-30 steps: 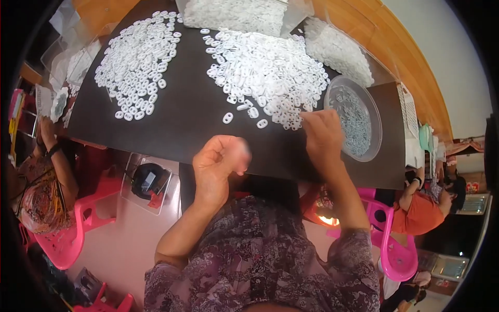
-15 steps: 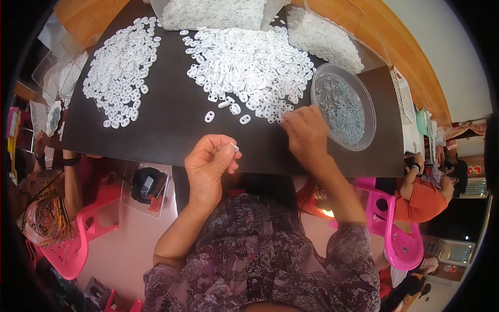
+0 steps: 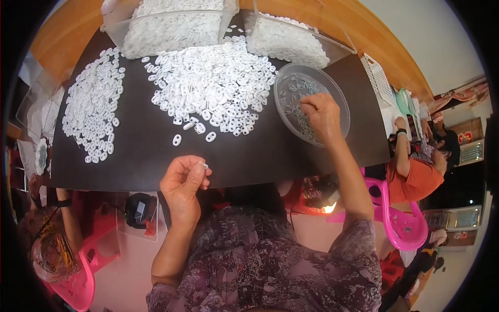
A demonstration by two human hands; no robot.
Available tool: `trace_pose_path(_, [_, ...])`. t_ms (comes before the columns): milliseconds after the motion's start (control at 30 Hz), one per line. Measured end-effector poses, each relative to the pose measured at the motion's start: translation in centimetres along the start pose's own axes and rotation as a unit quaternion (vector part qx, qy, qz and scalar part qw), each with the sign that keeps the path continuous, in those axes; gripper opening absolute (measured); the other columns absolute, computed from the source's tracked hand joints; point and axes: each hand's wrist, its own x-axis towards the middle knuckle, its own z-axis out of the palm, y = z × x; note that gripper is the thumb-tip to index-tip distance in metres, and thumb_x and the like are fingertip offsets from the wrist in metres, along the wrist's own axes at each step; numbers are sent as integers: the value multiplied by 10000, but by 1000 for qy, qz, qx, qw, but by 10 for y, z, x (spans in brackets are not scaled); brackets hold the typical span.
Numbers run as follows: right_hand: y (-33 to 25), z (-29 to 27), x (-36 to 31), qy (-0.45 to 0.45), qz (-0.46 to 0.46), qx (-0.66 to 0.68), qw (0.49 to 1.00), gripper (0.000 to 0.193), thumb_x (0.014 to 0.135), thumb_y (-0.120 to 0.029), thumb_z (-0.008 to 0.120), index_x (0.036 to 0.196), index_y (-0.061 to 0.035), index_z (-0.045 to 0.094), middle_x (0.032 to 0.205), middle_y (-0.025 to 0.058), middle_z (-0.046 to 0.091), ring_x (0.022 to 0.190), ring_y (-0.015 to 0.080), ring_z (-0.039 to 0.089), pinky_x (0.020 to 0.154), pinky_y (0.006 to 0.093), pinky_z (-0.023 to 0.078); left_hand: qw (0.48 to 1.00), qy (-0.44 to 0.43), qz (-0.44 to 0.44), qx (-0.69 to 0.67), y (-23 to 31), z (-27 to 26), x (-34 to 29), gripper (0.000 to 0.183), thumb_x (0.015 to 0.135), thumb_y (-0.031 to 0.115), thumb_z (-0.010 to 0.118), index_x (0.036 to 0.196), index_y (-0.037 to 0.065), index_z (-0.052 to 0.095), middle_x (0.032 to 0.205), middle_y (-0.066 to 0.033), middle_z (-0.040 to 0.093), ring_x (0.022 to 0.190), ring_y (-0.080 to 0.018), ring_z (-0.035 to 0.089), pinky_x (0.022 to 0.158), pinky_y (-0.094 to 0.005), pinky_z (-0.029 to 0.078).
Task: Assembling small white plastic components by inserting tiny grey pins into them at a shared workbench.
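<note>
Surface, dark, runs ahead of both sets of fingers; its near edge is close by the left fingers, so a fumbled part could drop to the floor. Large bin, clear, well beyond the left fingers; smaller bin beyond the right fingers; both loaded with white pieces, so a knock could shed some. Centre pile ahead of the left fingers, left pile off to their left; a careless swipe across the gap could mix them. Round tub directly below the right fingers, wrist over its near rim. Main risk, I'd say: wrist snags that rim, tub tips, pins scatter. Loose white piece just ahead of the left fingers, easy to brush off. Right fingers are narrowed over the grey pins; can't tell if they hold one. Pins are thin and jumbled, so a double pick or a miss seems plausible. Left fingers pinch a small white part, mostly covered; too much squeeze or a thumb slip could pop it out.
</note>
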Motion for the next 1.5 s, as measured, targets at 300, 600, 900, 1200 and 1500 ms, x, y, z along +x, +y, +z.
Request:
trace_pose_path(300, [6,11,5,-115,-84,-32,989,61,692,-101,685,748,-98,663,716,84,566,773,290,542,665,401,444,1000,10,-1,27,-1,2,0,131,868,128,621,881,3,584,732,-63,609,553,-83,507,514,-194,405])
trace_pose_path(600, [8,6,-4,-107,-113,12,988,91,662,-84,693,723,-93,626,715,78,544,745,289,521,658,394,431,999,16,1,46,-1,3,1,117,867,118,619,878,8,582,726,-62,609,549,-83,507,506,-198,408])
trace_pose_path(900, [8,16,8,-156,-167,-3,974,88,654,-56,656,694,-71,579,702,100,545,735,300,523,656,404,423,999,28,-2,44,0,3,-3,116,865,112,616,884,1,588,731,-70,613,549,-93,518,506,-208,413])
trace_pose_path(1200, [-13,-8,8,-94,-95,56,989,68,713,-11,618,732,-27,555,701,97,559,640,232,556,604,334,444,999,-16,-41,-21,-1,13,-3,108,889,85,578,929,-16,580,789,-90,623,587,-102,543,530,-216,439])
trace_pose_path(1500, [-123,-23,-17,-211,19,417,884,80,768,14,638,831,-22,603,807,22,584,735,90,537,665,230,432,996,-60,-50,-48,-3,21,-8,133,888,108,593,932,-17,582,779,-81,622,593,-97,543,535,-207,441])
